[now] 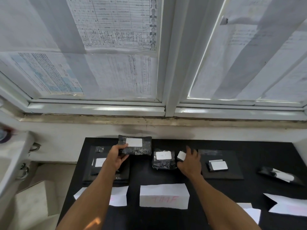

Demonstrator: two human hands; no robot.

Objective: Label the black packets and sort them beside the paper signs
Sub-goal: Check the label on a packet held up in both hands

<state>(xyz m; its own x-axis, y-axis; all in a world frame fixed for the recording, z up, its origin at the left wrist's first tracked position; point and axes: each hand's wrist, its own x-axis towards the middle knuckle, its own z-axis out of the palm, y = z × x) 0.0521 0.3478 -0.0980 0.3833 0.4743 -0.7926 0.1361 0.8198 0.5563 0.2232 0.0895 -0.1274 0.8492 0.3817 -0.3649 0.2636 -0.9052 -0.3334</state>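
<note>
My left hand (116, 156) grips a black packet (137, 149) with a blank white label by its lower left corner, lifted above the black table (249, 188). My right hand (190, 161) lies over a small black packet (181, 156) with a white label, fingers curled round it. Between the hands lies a labelled black packet (163, 160). A flat labelled packet (98, 165) sits under my left forearm. Another flat packet (221, 166) with white labels lies to the right. Paper signs lie near the front: one at the left (118, 195), one in the middle (164, 196) with faint red letters, one at the right (289, 206).
A black-and-white object (280, 175) lies at the table's right. A small white paper (249, 211) lies near the front right. A white wall and window sill (149, 120) stand behind the table. A white cabinet with handles (15, 160) is at the left.
</note>
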